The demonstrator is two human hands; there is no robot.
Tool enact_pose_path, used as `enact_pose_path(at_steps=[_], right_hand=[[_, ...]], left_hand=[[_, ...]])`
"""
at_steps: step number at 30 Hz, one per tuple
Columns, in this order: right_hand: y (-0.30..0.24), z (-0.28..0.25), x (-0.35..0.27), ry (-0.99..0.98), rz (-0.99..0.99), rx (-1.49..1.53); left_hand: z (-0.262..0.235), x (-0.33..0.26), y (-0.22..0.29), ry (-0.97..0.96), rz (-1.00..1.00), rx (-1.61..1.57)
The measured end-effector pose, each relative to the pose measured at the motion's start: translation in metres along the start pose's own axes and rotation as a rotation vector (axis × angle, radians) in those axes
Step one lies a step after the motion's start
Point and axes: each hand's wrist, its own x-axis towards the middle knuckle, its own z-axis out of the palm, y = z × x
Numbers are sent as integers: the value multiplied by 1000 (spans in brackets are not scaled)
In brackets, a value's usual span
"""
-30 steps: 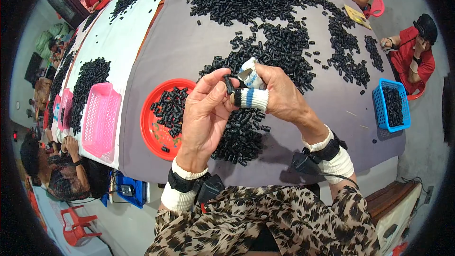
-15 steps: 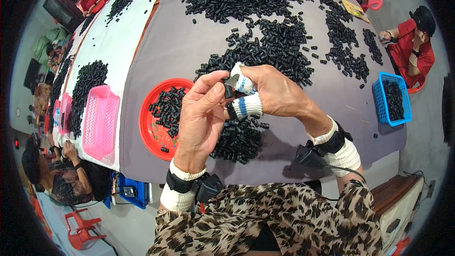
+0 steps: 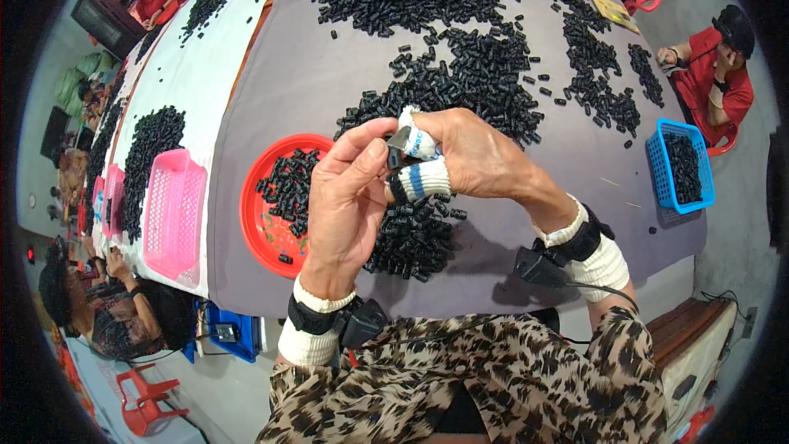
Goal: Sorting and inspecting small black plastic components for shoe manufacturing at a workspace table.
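On my left, past the pink basket (image 3: 174, 218), the red tray (image 3: 260, 226) sits on the bench (image 3: 588, 181) with small black pieces in it, just beside my left hand (image 3: 347, 201). That hand is raised, thumb and forefinger pinched on one black piece (image 3: 394, 159), which lies at my fingertips, to the right of my left thumb. Everything hangs on how that piece sits against the blade (image 3: 399, 139): the grey metal crosses its far end, slanting in from my right hand, and the piece is caught in the narrow gap between both hands, the left having the surer hold. Its long axis seems to run near to far, though so little shows that I wouldn't swear to it. My right hand (image 3: 485, 154) is curled around the blade, the forefinger in a white wrap (image 3: 421, 141) and the thumb in a striped band (image 3: 422, 182) (worn, I'd judge, against the edge). The blade's handle, if it has one, is hidden in my fingers; whether the metal touches the piece, or my right thumb backs it, I cannot tell. My left hand's lower fingers are largely out of sight too.
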Motion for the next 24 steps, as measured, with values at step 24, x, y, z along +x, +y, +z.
enact_pose_path(at_steps=[24], right_hand=[[1, 3, -2, 12, -23, 112]], left_hand=[[2, 2, 0, 39, -19, -28]])
